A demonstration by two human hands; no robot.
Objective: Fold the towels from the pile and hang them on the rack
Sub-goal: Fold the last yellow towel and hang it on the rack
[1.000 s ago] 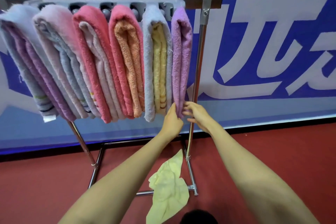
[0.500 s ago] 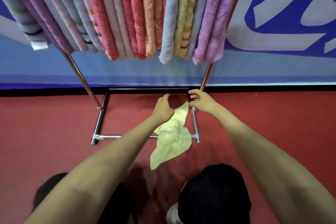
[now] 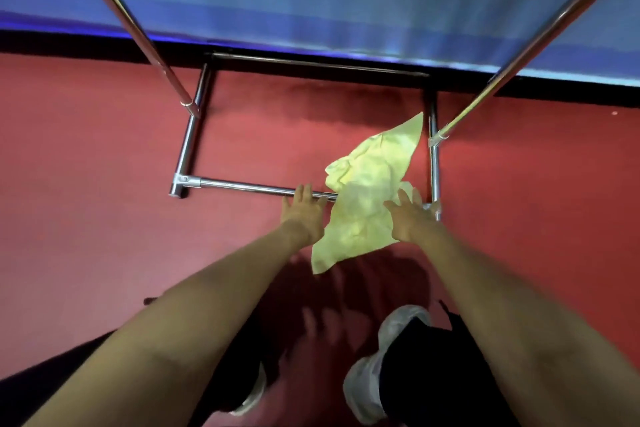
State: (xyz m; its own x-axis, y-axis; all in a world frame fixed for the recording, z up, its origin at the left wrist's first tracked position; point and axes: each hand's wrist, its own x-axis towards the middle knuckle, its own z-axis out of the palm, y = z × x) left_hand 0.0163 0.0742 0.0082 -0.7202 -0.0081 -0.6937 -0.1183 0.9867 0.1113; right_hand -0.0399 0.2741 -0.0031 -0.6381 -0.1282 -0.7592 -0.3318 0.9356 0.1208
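Yellow towel [image 3: 370,177] crumpled on red floor [image 3: 104,149], over the low bar of the rack [image 3: 242,186], I see left grip [image 3: 303,210] beside it, right grip [image 3: 410,220] at its edge, both splayed, empty.

Rack [image 3: 188,146] uprights cut off at top, towel [image 3: 370,184] hiding front bar [image 3: 242,188]

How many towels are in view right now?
1: a yellow towel crumpled on the red floor, across the rack's base bar, between the left hand and right hand. Any hung higher are out of frame.
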